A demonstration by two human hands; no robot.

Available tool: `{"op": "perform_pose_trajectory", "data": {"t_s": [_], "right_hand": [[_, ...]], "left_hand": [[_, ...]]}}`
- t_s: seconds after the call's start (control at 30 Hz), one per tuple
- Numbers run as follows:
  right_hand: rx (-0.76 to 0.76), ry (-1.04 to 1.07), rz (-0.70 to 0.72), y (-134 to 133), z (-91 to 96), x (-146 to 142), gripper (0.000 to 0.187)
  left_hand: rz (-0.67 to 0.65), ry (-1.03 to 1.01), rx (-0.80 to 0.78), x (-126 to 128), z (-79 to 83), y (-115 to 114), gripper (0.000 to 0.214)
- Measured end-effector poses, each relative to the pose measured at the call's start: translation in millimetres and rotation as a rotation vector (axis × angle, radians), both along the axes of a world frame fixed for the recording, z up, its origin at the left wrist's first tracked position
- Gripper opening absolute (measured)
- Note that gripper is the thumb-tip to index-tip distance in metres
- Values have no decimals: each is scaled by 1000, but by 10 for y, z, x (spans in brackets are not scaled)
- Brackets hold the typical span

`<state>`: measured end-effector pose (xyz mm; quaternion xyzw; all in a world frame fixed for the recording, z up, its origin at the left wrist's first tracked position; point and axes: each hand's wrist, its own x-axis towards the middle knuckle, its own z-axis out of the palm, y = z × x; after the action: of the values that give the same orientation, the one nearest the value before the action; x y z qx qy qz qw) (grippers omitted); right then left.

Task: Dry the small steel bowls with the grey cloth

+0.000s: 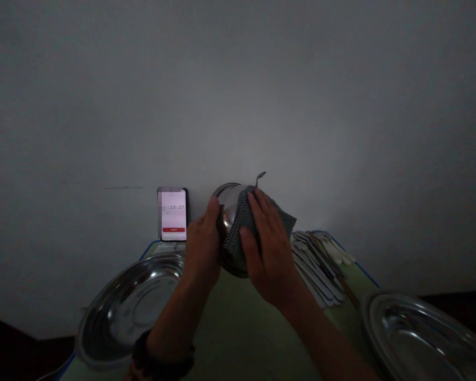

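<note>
A shiny metal bowl (229, 212) is held up above the table, tilted so that a rounded side shows. My left hand (204, 243) grips its left edge, thumb on top and the other fingers hidden behind. Over the bowl's right side lies a grey cloth (235, 233) with a checked border and a small hanging loop. My right hand (267, 246) presses this cloth flat against the metal, fingers stretched along it and thumb apart.
Left of the hands sits a large metal basin (99, 317); another metal basin (375, 317) stands at the lower right. Spoons and other cutlery (315, 270) lie on the green table (246, 328). A phone (173, 214) showing a timer leans on the pale wall (238, 95).
</note>
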<state>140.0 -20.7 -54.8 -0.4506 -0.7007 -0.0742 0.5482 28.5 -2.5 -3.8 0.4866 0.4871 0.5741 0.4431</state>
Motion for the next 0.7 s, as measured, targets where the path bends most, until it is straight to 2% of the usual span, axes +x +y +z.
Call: {"op": "perform_pose_trajectory", "data": {"t_s": [0.07,0.2,0.3,0.4,0.5,0.63,0.7], "right_hand": [[9,-45,25,-37,44,7,52],[12,-77,66,-38,109,135,45],[5,-18,117,-6,134,238,41],[-9,84,161,36,134,291,40],[-26,209,161,90,113,328,38],[-10,378,79,173,84,402,36],[-19,431,58,194,72,412,38]], "left_hand": [[-71,106,38,-14,3,-18,38],[-377,224,110,-17,-51,-5,41],[-432,307,100,-31,-80,5,45],[-424,316,52,-81,-80,6,48],[-398,180,-18,-137,-81,24,49],[-192,-145,-57,-139,-83,86,48],[-53,-342,-37,-118,-61,110,39]]}}
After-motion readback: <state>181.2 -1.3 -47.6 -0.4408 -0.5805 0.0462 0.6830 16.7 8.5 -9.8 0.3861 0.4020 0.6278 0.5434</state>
